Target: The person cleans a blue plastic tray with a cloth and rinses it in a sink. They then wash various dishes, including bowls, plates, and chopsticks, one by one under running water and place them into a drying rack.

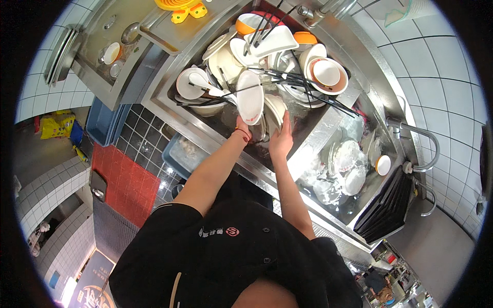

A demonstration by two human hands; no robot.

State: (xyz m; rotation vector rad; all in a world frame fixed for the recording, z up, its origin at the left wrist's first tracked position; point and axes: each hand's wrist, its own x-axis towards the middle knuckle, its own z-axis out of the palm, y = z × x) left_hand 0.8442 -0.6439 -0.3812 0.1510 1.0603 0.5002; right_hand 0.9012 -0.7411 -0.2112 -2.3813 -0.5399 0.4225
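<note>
Both my hands reach into the left basin of a stainless steel sink [158, 86]. My left hand [242, 129] is at the lower end of a white oval dish [250, 98]; its fingers are partly hidden by the dish, so its grip cannot be told. With my right hand [282, 134] I hold the right side of several nested cream bowls [274, 109], which are tilted on edge. Around them lie heaped dishes, black chopsticks [304, 82], white spoons [200, 81], a white angular plate [275, 41] and an orange bowl [248, 24].
Beyond a metal divider [327, 127], the right basin holds water with submerged white dishes [346, 154] and a small cup [383, 165]. Faucets [427, 142] rise along the tiled wall. Black trays [385, 208] stand at the right end. A blue-grey tub [173, 158] is on the floor.
</note>
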